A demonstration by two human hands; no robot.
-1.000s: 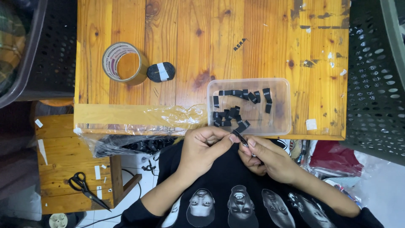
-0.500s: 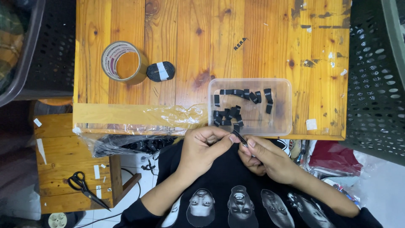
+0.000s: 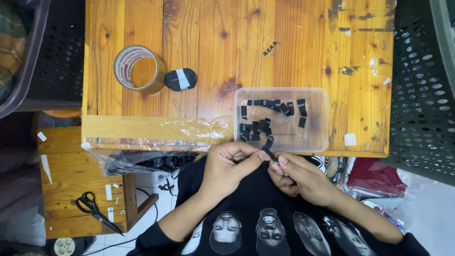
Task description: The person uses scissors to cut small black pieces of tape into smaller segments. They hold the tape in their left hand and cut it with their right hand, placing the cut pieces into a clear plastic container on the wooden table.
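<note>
Your left hand (image 3: 230, 163) and right hand (image 3: 298, 178) meet just this side of the tub (image 3: 322, 95), both pinching one black strip (image 3: 270, 154); its long axis slants from your right fingertips up-left toward the tub's near wall. Beyond that wall more strips (image 3: 265, 118) lie in the tub; farther left, a tape roll (image 3: 137, 68).

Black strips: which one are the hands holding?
The single black strip pinched between the left hand and right hand, just below the table edge. All the others lie loose in the clear plastic tray.
</note>
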